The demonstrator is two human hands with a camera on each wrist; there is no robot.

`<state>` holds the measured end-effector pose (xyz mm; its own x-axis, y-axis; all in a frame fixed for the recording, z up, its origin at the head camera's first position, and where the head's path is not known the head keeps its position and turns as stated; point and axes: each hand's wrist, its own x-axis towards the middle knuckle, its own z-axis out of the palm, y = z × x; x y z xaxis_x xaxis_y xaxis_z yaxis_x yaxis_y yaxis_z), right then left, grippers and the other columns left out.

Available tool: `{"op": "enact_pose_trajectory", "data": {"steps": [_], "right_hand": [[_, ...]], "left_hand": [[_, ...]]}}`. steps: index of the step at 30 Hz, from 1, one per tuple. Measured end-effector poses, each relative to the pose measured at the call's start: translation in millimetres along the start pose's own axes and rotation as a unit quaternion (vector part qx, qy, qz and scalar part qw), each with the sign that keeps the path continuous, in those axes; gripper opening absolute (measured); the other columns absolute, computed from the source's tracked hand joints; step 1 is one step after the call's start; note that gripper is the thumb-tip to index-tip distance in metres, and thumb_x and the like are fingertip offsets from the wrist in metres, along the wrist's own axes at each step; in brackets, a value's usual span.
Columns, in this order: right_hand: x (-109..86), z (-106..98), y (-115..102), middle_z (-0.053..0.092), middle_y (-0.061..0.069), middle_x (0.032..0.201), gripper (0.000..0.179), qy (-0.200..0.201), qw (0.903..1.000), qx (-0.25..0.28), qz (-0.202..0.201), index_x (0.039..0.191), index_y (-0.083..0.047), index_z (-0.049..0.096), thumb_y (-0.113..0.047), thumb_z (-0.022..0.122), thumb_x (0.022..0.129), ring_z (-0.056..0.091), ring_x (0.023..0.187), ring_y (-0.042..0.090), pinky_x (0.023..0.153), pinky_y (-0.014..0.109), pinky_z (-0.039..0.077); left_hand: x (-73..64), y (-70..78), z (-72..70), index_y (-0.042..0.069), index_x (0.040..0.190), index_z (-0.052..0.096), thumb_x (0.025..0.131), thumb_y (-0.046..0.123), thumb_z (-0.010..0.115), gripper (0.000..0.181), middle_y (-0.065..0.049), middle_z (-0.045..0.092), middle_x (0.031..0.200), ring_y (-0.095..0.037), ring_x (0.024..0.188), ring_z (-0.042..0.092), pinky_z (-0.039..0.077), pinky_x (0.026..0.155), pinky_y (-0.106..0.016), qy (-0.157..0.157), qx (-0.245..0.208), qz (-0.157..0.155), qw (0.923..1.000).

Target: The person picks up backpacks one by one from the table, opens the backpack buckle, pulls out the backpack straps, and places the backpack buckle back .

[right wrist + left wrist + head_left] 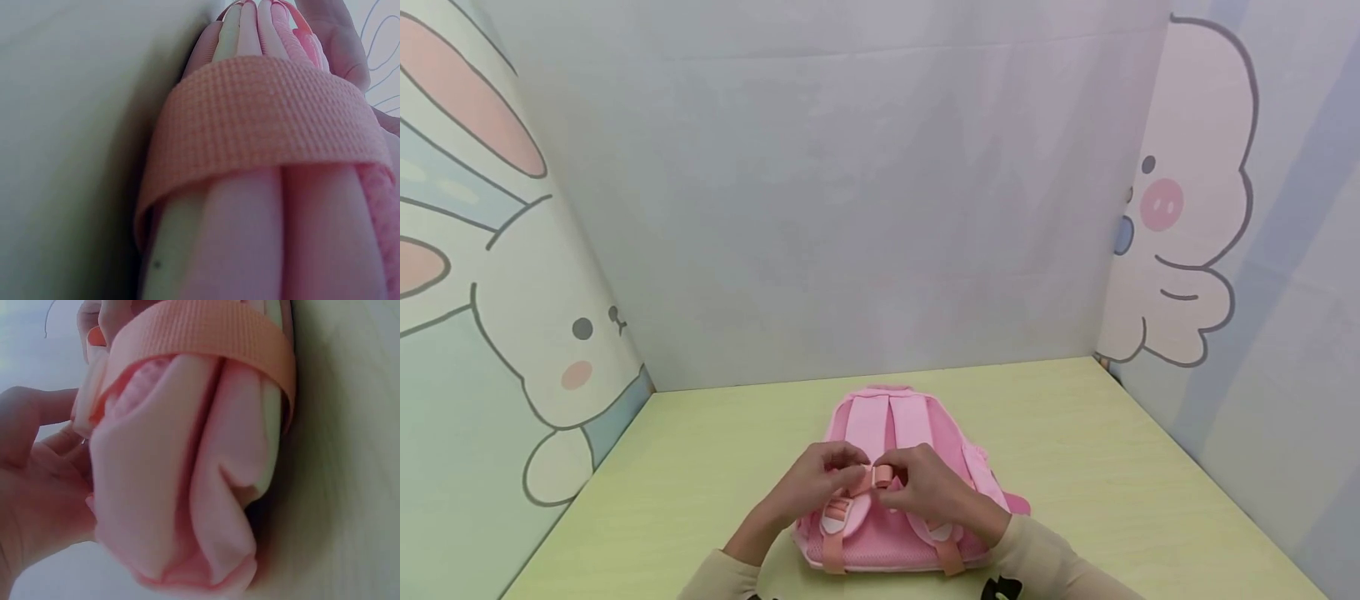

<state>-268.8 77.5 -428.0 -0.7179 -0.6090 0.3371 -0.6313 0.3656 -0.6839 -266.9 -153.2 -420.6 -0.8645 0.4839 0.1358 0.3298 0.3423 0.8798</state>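
A pink backpack (887, 533) lies on the table with its shoulder straps (868, 421) facing up. A peach webbing strap (200, 331) wraps round its side, as the right wrist view also shows. Over the middle of the backpack, my left hand (820, 479) pinches one part of this strap at a pale buckle (90, 394). Close beside it, my right hand (925, 483) grips the strap's looped end (883, 476) between thumb and fingers. The two hands nearly meet, and their fingers partly hide the buckle.
The backpack rests on a pale yellow-green table (700, 467). White adjusters (835, 521) with peach webbing sit at the lower ends of the shoulder straps. A grey cloth wall (865, 208) stands behind, with cartoon-printed panels (550, 333) at both sides.
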Motion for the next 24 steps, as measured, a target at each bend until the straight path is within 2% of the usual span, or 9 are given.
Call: {"op": "enact_pose_trajectory", "data": {"steps": [3, 6, 8, 11, 14, 24], "right_hand": [[0.0, -0.1, 0.0, 0.051, -0.015, 0.066, 0.014, -0.001, 1.0000, 0.001, 0.001, 0.094, -0.015, 0.070, -0.008, 0.076, 0.084, 0.044, 0.059, -0.003, 0.052, 0.016, 0.038], [0.2, -0.3, 0.1, 0.052, -0.015, 0.067, 0.014, -0.001, 1.0000, 0.003, 0.004, 0.094, -0.015, 0.071, -0.008, 0.076, 0.084, 0.045, 0.059, -0.003, 0.052, 0.016, 0.039], [0.3, -0.7, 0.0, 0.053, -0.015, 0.067, 0.013, -0.001, 1.0000, 0.004, 0.004, 0.093, -0.016, 0.070, -0.009, 0.076, 0.084, 0.045, 0.059, -0.002, 0.051, 0.016, 0.039], [0.4, -1.0, -0.1, 0.054, -0.015, 0.066, 0.013, 0.000, 1.0000, 0.003, 0.006, 0.090, -0.018, 0.068, -0.009, 0.076, 0.084, 0.045, 0.058, -0.002, 0.051, 0.016, 0.039], [0.5, -0.9, -0.1, 0.054, -0.015, 0.066, 0.015, 0.001, 1.0000, 0.003, 0.005, 0.085, -0.020, 0.066, -0.010, 0.076, 0.085, 0.045, 0.058, -0.002, 0.051, 0.016, 0.039], [0.8, -3.8, -2.1, 0.052, -0.015, 0.066, 0.017, 0.009, 0.9999, -0.007, -0.012, 0.085, -0.019, 0.066, -0.005, 0.075, 0.082, 0.043, 0.058, -0.001, 0.051, 0.016, 0.036]], "left_hand": [[-1.3, 0.1, -7.0, 0.003, 0.111, 0.069, 0.099, 0.017, 0.063, 0.019, -0.006, 0.068, 0.102, -0.021, 0.092, 0.059, 0.050, 0.078, -0.029, 0.005, 0.016, -0.003, 0.9999], [-3.4, -0.5, -14.2, 0.004, 0.105, 0.070, 0.099, 0.017, 0.063, 0.016, -0.005, 0.068, 0.097, -0.020, 0.090, 0.058, 0.048, 0.077, -0.029, -0.003, 0.047, -0.012, 0.9988], [-4.5, -0.8, -16.7, 0.005, 0.100, 0.071, 0.099, 0.016, 0.063, 0.014, -0.003, 0.066, 0.091, -0.018, 0.086, 0.057, 0.047, 0.075, -0.028, -0.020, 0.062, -0.016, 0.9978], [-5.3, -1.7, -16.3, 0.006, 0.097, 0.071, 0.099, 0.015, 0.062, 0.013, -0.002, 0.065, 0.087, -0.015, 0.082, 0.058, 0.048, 0.072, -0.026, -0.050, 0.055, -0.018, 0.9970], [-6.0, -1.9, -14.2, 0.005, 0.095, 0.070, 0.098, 0.014, 0.063, 0.012, -0.002, 0.064, 0.084, -0.013, 0.079, 0.057, 0.048, 0.069, -0.024, -0.063, 0.044, -0.019, 0.9969], [-6.4, 7.6, -7.3, 0.004, 0.093, 0.071, 0.096, 0.014, 0.066, 0.012, -0.005, 0.065, 0.085, -0.017, 0.080, 0.058, 0.049, 0.069, -0.026, -0.031, 0.004, -0.023, 0.9992]]}}
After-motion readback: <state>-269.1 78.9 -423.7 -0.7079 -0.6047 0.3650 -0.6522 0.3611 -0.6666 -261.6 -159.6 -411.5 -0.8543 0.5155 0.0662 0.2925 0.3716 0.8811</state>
